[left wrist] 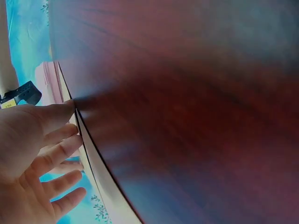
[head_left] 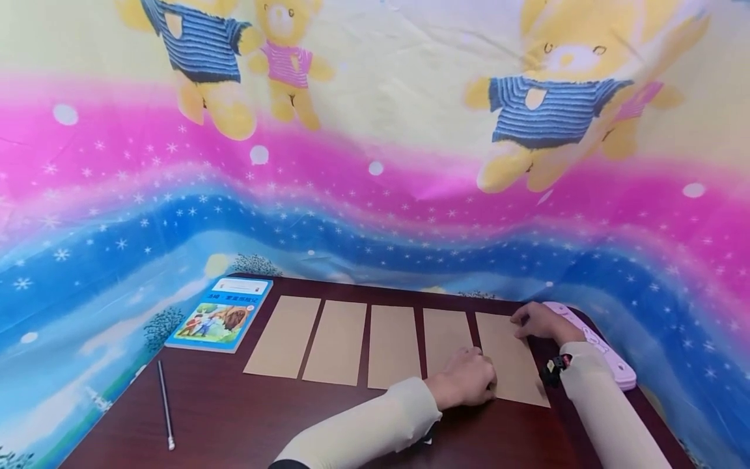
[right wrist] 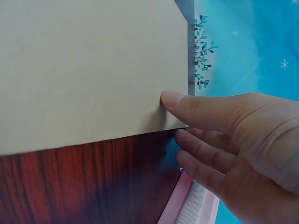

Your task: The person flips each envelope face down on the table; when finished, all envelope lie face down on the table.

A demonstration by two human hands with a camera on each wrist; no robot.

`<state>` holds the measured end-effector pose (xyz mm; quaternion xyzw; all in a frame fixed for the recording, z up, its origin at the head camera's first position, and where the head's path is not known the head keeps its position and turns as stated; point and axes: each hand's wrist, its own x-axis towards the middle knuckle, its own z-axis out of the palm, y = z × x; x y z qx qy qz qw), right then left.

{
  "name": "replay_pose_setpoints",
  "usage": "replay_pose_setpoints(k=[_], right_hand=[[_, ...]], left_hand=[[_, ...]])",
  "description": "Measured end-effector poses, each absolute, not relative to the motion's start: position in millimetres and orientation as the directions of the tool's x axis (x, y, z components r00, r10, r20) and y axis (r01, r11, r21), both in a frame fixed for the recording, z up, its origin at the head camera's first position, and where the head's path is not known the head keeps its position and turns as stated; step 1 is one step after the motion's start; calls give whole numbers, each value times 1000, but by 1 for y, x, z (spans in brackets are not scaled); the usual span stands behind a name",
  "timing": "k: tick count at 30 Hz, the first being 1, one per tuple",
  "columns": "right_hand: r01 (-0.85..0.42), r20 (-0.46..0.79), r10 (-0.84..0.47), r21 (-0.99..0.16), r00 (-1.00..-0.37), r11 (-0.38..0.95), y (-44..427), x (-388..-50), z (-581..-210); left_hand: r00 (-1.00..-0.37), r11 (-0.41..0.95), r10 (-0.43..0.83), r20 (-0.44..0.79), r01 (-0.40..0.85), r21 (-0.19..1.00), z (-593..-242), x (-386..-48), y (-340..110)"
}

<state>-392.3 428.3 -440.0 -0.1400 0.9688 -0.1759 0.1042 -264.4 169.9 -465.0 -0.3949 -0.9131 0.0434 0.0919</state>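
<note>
Several brown paper sheets lie in a row on the dark wooden table [head_left: 228, 410] in the head view. At the far right corner of the rightmost sheet [head_left: 508, 352], my right hand [head_left: 541, 322] pinches the paper. In the right wrist view, the thumb of my right hand [right wrist: 254, 140] lies on top of that sheet [right wrist: 93, 70], with the fingers at its corner and below. My left hand [head_left: 465, 378] is at the same sheet's near left corner. The left wrist view shows the left hand [left wrist: 28, 149] with thumb and index finger at the paper edge [left wrist: 100, 175], other fingers spread.
A blue-covered book [head_left: 219, 319] lies at the far left. Nearer on that side is a thin dark pencil-like stick [head_left: 166, 404] with a pale end. Along the right edge rests a pink case [head_left: 612, 361]. A printed cloth [head_left: 375, 195] hangs behind the table.
</note>
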Motion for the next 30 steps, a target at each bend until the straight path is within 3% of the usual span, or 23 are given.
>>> replay_pose_setpoints(k=[19, 26, 30], right_hand=[[-268, -131, -326, -334, -936, 904, 419, -392, -445], [-412, 102, -400, -288, -911, 865, 410, -388, -440], [-481, 204, -439, -263, -875, 836, 393, -373, -421]], left_hand=[[-665, 674, 738, 114, 718, -172, -463, -269, 163], [-609, 614, 789, 80, 783, -101, -451, -266, 145], [-537, 548, 835, 119, 833, -82, -429, -253, 121]])
